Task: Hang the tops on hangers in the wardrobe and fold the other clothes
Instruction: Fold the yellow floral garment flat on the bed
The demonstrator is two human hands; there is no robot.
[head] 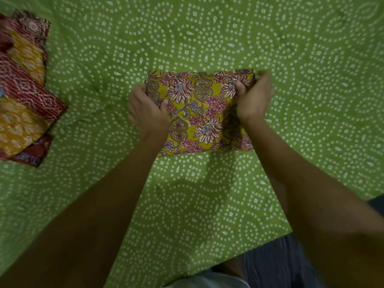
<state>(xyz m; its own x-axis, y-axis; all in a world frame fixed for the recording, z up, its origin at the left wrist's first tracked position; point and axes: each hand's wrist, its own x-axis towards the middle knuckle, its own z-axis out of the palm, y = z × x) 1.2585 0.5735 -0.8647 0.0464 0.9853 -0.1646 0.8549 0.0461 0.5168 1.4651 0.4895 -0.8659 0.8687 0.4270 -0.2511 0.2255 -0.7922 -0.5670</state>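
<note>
A folded cloth [202, 113] with a yellow ground and pink and white flowers lies flat on a green bedsheet [228, 38] printed with white dotted patterns, just above the centre of the frame. It forms a neat rectangle, wider than it is tall.

The left hand [146, 113] grips the cloth's left edge, thumb on top of the fabric and the fingers curled round the edge. The right hand [252, 96] is closed on the upper right corner, thumb pressed on the top and fingers wrapped over the far side; it is a little blurred. The two hands are apart, one at each end of the cloth, and both bare forearms reach up from the bottom of the frame.

At the left edge of the frame, well apart from the cloth, sits a pile of folded clothes [22, 88] in dark red and orange-yellow prints, fanned out on the sheet. At the lower right, dark blue fabric [276, 267] shows past the sheet's edge.
</note>
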